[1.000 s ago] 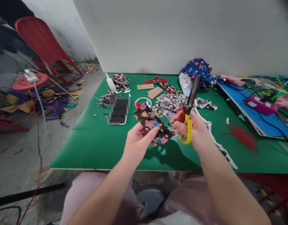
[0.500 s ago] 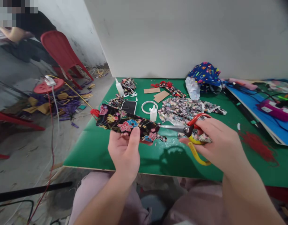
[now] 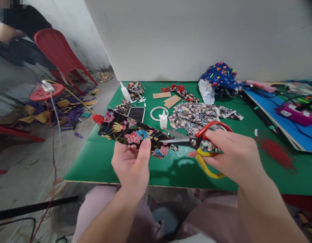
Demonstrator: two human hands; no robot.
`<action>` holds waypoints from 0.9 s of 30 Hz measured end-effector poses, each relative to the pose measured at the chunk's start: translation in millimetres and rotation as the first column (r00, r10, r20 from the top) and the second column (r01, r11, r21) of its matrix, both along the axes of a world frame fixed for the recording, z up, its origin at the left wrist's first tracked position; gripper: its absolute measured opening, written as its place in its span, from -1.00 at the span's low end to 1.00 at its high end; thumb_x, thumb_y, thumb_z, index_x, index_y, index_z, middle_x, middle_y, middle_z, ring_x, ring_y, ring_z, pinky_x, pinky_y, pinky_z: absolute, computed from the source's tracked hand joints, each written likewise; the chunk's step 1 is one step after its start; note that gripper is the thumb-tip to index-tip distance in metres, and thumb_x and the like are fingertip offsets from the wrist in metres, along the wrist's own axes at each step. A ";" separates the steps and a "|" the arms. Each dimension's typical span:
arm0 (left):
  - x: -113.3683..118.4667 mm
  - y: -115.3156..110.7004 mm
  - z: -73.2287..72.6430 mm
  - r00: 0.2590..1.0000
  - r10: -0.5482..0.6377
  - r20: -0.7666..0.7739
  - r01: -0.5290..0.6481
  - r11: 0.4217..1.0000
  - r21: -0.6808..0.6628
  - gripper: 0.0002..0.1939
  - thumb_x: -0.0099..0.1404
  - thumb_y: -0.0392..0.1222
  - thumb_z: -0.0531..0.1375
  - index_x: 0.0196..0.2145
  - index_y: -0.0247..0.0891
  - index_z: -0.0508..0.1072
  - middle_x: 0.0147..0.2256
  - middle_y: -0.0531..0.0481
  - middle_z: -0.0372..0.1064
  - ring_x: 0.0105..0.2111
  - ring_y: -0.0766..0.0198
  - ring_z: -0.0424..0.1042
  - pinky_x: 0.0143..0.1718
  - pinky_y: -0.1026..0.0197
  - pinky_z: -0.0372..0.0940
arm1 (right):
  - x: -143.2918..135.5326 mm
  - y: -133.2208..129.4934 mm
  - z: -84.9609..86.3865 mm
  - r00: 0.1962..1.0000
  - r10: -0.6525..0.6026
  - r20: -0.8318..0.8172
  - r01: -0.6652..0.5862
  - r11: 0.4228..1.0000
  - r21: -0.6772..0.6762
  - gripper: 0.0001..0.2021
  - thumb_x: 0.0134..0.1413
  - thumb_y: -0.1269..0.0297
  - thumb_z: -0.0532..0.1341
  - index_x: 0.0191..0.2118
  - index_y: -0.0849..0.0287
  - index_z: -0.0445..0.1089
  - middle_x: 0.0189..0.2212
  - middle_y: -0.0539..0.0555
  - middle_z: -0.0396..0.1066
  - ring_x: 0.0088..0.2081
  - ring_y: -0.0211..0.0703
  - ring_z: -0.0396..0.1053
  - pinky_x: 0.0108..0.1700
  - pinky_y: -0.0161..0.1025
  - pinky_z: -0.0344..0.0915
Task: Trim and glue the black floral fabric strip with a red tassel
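Above the green desk [image 3: 95, 162], the left hand [image 3: 130, 165] pinches a black floral strip [image 3: 120, 130] in its fingers and the right hand [image 3: 229, 152] clasps red-and-yellow scissors [image 3: 193, 142] in its own (blades parted at the strip's end), with a white bottle [image 3: 163, 120] beyond and brown cards [image 3: 172, 101] farther back.

the metal scissors with red and yellow handles [image 3: 193, 142], which one second ago pointed upward, now lie nearly level in the right hand [image 3: 234, 152]; their blades, seemingly together half a second ago, are parted at the black flower-printed cloth strip [image 3: 137, 136].
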State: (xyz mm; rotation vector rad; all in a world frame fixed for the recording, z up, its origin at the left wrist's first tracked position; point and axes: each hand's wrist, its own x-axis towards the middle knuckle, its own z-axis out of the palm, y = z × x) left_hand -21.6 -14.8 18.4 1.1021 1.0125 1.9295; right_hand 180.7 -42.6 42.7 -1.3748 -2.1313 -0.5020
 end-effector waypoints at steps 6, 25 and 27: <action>1.2 1.3 -1.2 1.000 -0.010 -0.022 0.010 1.000 0.006 -0.82 0.07 -0.25 0.34 -0.33 -0.16 0.46 -0.45 0.17 0.34 -0.52 0.50 0.27 -0.36 0.38 0.29 | -2.0 -0.9 0.7 1.000 -0.005 0.007 0.005 1.000 -0.011 -0.79 -0.05 0.15 0.26 -0.37 0.20 0.34 -0.60 -0.04 0.30 -0.52 -0.28 0.25 -0.47 -0.31 0.05; 1.0 2.4 -2.1 0.998 -0.062 -0.005 0.062 0.998 -0.019 -0.84 0.07 -0.27 0.34 -0.35 -0.16 0.48 -0.48 0.19 0.37 -0.54 0.51 0.31 -0.39 0.40 0.30 | -1.7 -1.1 1.9 0.999 -0.029 0.031 0.029 1.000 0.003 -0.78 -0.06 0.13 0.26 -0.39 0.20 0.36 -0.62 -0.09 0.24 -0.54 -0.31 0.25 -0.48 -0.34 0.04; 1.0 2.4 -1.9 0.997 -0.076 -0.010 0.075 0.997 -0.027 -0.83 0.07 -0.27 0.34 -0.33 -0.15 0.49 -0.47 0.18 0.38 -0.53 0.51 0.32 -0.39 0.41 0.30 | -2.1 -1.4 2.0 0.999 -0.033 0.030 0.033 0.999 0.006 -0.78 -0.05 0.13 0.25 -0.40 0.20 0.35 -0.63 -0.09 0.25 -0.53 -0.31 0.25 -0.48 -0.34 0.04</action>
